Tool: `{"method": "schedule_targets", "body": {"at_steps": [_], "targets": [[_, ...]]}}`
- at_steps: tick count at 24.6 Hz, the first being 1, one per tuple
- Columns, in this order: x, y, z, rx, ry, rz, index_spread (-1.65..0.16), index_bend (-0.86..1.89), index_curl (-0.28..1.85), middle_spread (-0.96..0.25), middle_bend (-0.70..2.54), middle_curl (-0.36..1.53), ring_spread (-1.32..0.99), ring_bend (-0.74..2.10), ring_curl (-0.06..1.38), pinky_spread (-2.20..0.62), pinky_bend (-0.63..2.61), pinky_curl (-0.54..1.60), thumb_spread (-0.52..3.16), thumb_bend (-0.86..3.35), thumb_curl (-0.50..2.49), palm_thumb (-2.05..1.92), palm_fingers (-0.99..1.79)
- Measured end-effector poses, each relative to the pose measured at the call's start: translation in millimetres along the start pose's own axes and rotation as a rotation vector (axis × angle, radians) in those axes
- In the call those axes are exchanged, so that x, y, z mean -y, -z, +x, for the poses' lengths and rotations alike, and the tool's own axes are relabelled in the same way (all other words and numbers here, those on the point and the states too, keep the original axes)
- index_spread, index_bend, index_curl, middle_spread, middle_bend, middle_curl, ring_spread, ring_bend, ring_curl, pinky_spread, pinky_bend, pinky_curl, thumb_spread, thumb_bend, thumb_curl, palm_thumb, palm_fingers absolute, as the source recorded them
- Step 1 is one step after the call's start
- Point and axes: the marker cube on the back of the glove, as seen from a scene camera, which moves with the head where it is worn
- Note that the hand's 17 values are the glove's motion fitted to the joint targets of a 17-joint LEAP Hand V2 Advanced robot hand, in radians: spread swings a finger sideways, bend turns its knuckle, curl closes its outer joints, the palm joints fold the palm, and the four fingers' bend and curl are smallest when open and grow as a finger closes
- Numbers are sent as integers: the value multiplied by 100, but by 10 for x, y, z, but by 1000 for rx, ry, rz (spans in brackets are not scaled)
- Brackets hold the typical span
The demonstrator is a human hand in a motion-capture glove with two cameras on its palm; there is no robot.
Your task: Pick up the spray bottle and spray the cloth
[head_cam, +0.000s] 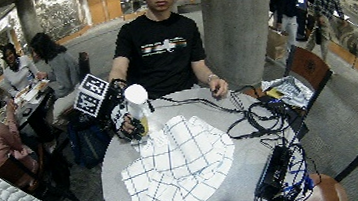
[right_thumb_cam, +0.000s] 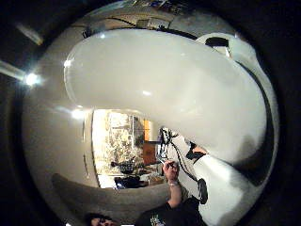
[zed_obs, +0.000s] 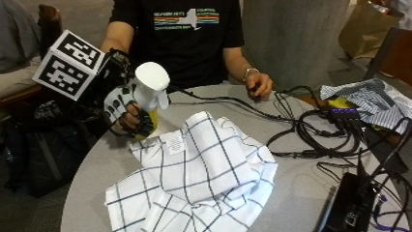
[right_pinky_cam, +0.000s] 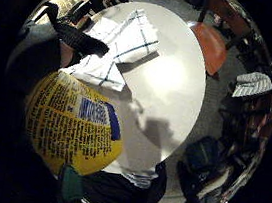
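Observation:
My gloved right hand [zed_obs: 125, 113] grips a spray bottle [zed_obs: 151, 87] with a white head and a yellow body, held upright above the table's near-left edge. Its fingers curl round the neck below the white head [head_cam: 135, 95]. The yellow label [right_pinky_cam: 72, 123] fills part of the little finger side palm view, and the white head [right_thumb_cam: 164, 89] fills the thumb side palm view. A white cloth with dark checks [zed_obs: 193, 179] lies crumpled on the round grey table [zed_obs: 302, 188], just beside and below the bottle. The same cloth [right_pinky_cam: 120, 49] shows past the label.
The bare left hand [zed_obs: 257, 84] rests on the table's far edge. Black cables [zed_obs: 309, 130] and a dark device [zed_obs: 351, 203] cover the right side. A striped cloth [zed_obs: 373, 99] lies at the far right. Chairs [head_cam: 309, 66] and a pillar [head_cam: 235, 24] stand around.

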Motion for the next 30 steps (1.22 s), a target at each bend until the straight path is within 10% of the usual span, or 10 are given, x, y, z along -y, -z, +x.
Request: {"method": "schedule_targets", "body": {"at_steps": [30], "targets": [[-24,12,37,-232,-134,-293,-17,14,40,-5,26,47,-6,47,39,-18,49,39,52,-3,63,95,120]]}}
